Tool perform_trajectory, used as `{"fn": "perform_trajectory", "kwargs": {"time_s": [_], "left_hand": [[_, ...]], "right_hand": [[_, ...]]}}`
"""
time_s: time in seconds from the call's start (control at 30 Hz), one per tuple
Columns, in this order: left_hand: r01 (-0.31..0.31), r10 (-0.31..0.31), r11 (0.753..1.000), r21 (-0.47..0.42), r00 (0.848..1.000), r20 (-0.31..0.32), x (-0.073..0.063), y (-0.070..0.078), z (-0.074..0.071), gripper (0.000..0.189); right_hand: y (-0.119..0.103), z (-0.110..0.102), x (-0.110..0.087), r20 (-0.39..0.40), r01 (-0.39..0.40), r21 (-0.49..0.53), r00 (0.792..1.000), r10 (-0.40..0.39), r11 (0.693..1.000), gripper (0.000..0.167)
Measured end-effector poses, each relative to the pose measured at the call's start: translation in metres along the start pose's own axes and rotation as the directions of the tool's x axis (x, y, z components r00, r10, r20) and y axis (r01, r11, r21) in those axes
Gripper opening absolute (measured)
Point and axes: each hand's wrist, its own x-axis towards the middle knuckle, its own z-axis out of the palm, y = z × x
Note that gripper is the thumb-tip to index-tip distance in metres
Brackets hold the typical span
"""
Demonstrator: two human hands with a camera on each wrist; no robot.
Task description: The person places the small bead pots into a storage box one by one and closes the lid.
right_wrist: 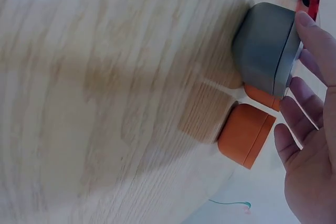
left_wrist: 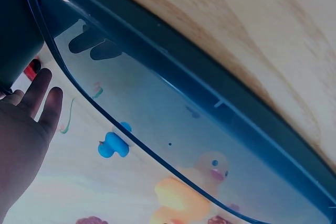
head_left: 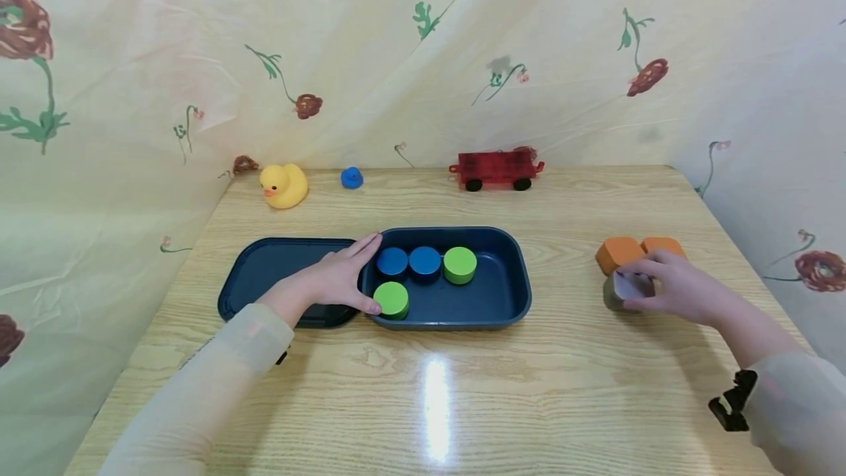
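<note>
My left hand [head_left: 337, 278] rests at the left end of a dark blue box [head_left: 522, 292], fingers stretched along its rim, thumb beside a green round container [head_left: 391, 301]. Another green container [head_left: 460, 265] and two blue ones, one [head_left: 393, 263] left of the other [head_left: 424, 263], stand inside the box. On the right, my right hand [head_left: 681, 289] grips a grey, rounded-corner small container [right_wrist: 268, 45] by its upper rim between thumb and fingers. Just behind it are two orange containers, one [head_left: 620, 253] to the left and one [head_left: 664, 244] to the right.
A dark flat lid [head_left: 264, 281] lies left of the box, partly behind my left hand. Along the back edge stand a yellow rubber duck [head_left: 286, 186], a small blue duck [head_left: 352, 178] and a red toy wagon [head_left: 497, 167]. A flowered cloth [head_left: 370, 42] hangs behind the table.
</note>
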Motion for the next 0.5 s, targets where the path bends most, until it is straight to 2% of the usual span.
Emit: {"fn": "perform_trajectory", "kwargs": {"time_s": [0.27,0.5], "left_hand": [[0.000,0.000,1.000,0.001,1.000,-0.001,-0.0003,0.0005,-0.0006,0.122],[-0.002,0.002,1.000,-0.004,1.000,0.002,0.0004,0.0002,0.0000,0.122]], "right_hand": [[-0.0003,0.0040,-0.0046,0.047,-0.046,0.044,0.998,0.044,0.998,0.058],[-0.0071,0.0086,-0.0030,-0.017,0.031,0.021,0.999,-0.030,0.999,0.051]]}}
